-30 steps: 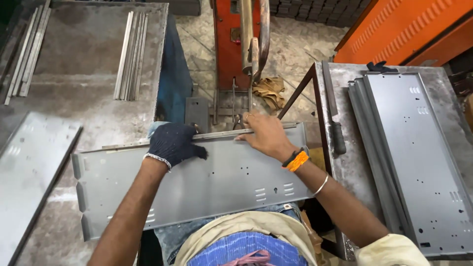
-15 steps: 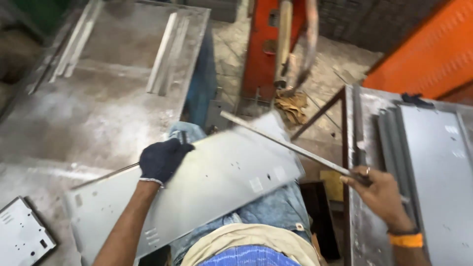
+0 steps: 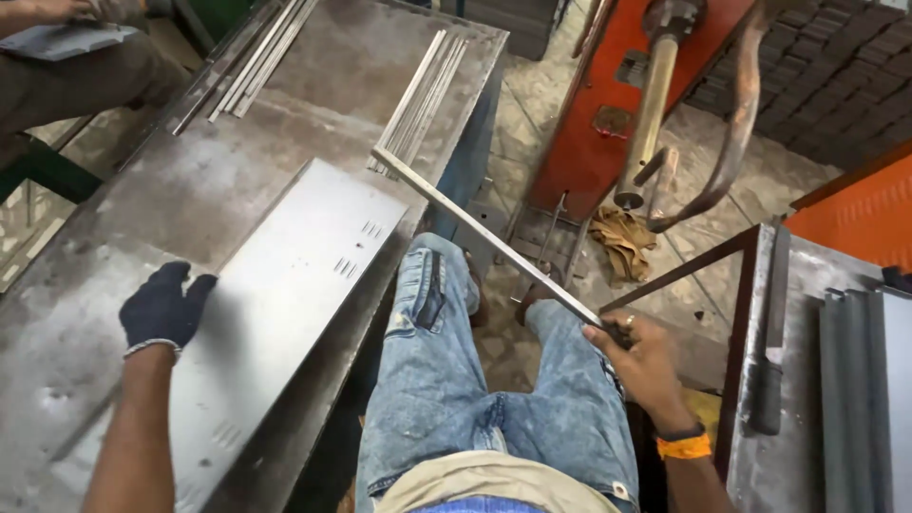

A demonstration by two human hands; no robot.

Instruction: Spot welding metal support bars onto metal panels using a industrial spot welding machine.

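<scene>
A grey sheet-metal panel (image 3: 285, 294) with small slots lies flat on the steel workbench (image 3: 114, 218) to my left. My left hand (image 3: 163, 306), in a dark glove, rests flat on the panel's near left part. My bare right hand (image 3: 638, 356), with an orange wristband, grips the near end of a long thin metal angle strip (image 3: 475, 228). The strip reaches from my hand up and left to the panel's far corner. My legs in blue jeans (image 3: 475, 380) are below the strip.
Bundles of metal strips (image 3: 423, 95) lie at the bench's far side. An orange spot-welding machine (image 3: 655, 104) with curved arms stands ahead, a rag (image 3: 622, 242) on the floor beneath. A second bench (image 3: 826, 380) with stacked panels is on the right. Another person's arm (image 3: 66, 38) shows top left.
The panel swung left from my lap onto the left workbench and now lies flat. My right hand left the panel and now holds the long strip. The view turned left.
</scene>
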